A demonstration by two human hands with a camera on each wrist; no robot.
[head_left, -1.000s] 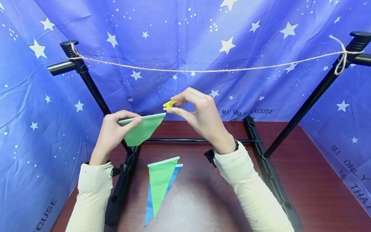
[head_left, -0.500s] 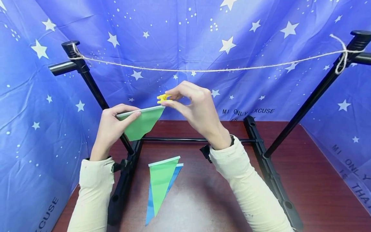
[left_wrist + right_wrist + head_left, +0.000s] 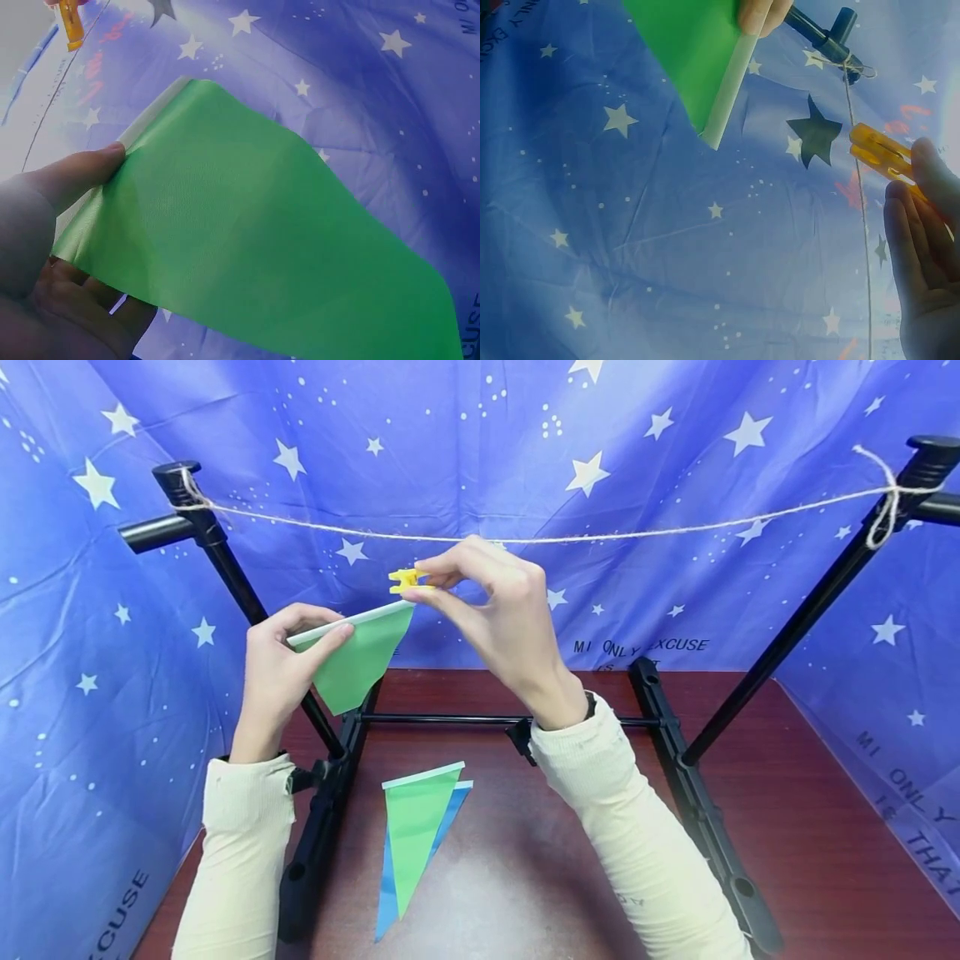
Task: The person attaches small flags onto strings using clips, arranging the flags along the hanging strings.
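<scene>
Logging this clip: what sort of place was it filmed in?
Probably a small staged tabletop set-up: star-printed blue cloth closes in the back and both sides, and a black frame with a string tied across it stands on a reddish-brown table.

The head view is bright and clear. A white shine sits on the counter (image 3: 487, 897), with a soft shadow beside it. The wrist views are dimmer and hazy, with bright glow at the left one's top left and the right one's right side.
</scene>
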